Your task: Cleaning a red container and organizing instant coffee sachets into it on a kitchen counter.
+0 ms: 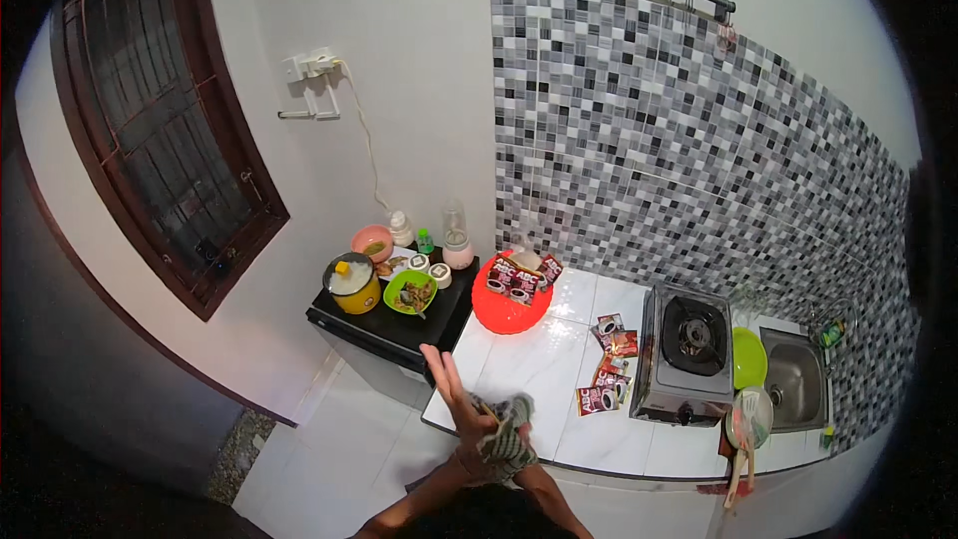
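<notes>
Close to my body, my left hand [462, 406] is raised with its fingers stretched out. A dark checkered cloth [510, 430] lies bunched against its palm side. My right hand [525, 436] is mostly covered by that cloth and grips it from the other side. Both hands are near the front edge of the white tiled counter [528, 378]. Beyond them, a red round plate [507, 318] carries several coffee sachets [516, 281]. More sachets [599, 398] lie scattered on the tiles to the right.
A single-burner gas stove [685, 367] stands right of the sachets. Past it are a green plate [748, 359], a pan [751, 415] with its handle over the edge, and a steel sink [797, 382]. At left, a black-topped cabinet [449, 307] bears a yellow pot [355, 299] and a green bowl [397, 307].
</notes>
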